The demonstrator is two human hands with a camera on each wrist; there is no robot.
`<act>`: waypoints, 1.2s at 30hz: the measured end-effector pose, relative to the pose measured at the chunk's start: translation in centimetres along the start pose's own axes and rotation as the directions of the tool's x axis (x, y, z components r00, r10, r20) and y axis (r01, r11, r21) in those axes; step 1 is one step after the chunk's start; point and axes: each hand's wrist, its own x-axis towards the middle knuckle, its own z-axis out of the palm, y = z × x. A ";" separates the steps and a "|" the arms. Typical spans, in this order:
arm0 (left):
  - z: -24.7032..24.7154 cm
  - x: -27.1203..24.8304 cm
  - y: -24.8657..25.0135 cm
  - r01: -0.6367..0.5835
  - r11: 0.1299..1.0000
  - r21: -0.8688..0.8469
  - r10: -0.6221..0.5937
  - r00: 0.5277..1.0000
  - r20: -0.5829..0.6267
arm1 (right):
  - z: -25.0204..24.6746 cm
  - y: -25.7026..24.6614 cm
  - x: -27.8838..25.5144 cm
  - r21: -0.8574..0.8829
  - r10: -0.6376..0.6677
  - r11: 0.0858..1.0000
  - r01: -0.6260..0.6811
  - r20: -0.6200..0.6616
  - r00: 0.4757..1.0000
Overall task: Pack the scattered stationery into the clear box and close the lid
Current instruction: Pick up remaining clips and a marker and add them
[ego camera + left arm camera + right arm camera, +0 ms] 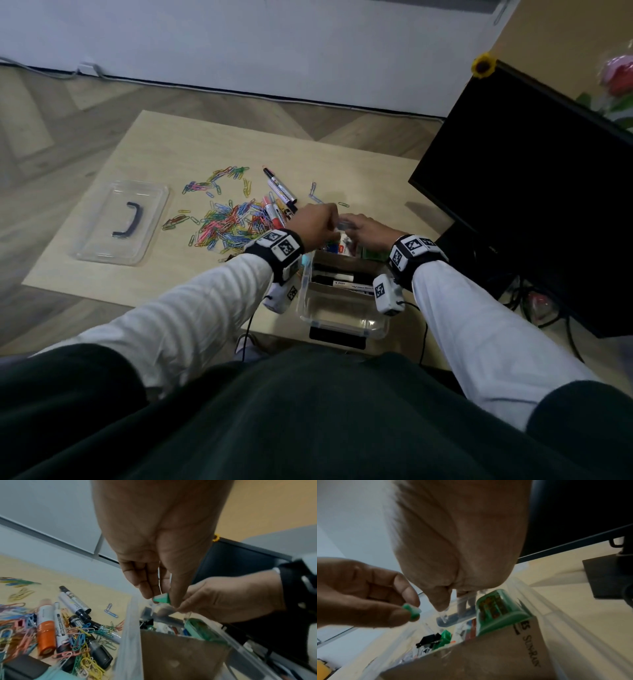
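The clear box (342, 323) stands at the table's near edge, holding markers (339, 277), a brown cardboard divider (488, 660), a green case (498, 609) and a black binder clip (429, 641). Both hands meet above its far end. My left hand (318, 222) pinches a small green piece (163, 599), which the right wrist view shows too (412, 613). My right hand (371, 229) pinches a small clear plastic case (443, 615) just over the box. Coloured paper clips (226, 219) and several markers (279, 192) lie scattered on the table to the left.
The clear lid (120, 222) with a dark handle lies upside down at the table's left. A black monitor (531, 188) stands close on the right, cables beneath it. A flat black object (337, 337) lies against the box's near wall.
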 end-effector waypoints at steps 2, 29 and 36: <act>0.7 0.3 0.3 -0.038 0.987 0.153 0.034 0.999 0.031 | -0.3 -0.3 -0.6 0.048 0.001 0.999 -0.002 0.018 1.000; 2.0 -2.0 -7.7 0.105 0.993 -0.058 -0.117 0.945 -0.306 | 1.0 -3.8 -2.7 -0.262 0.096 0.957 -0.124 -0.119 0.988; 2.2 -5.4 -13.2 0.363 0.930 0.064 -0.334 0.902 -0.272 | 2.2 -5.8 -2.0 -0.284 0.105 0.948 -0.141 -0.136 0.985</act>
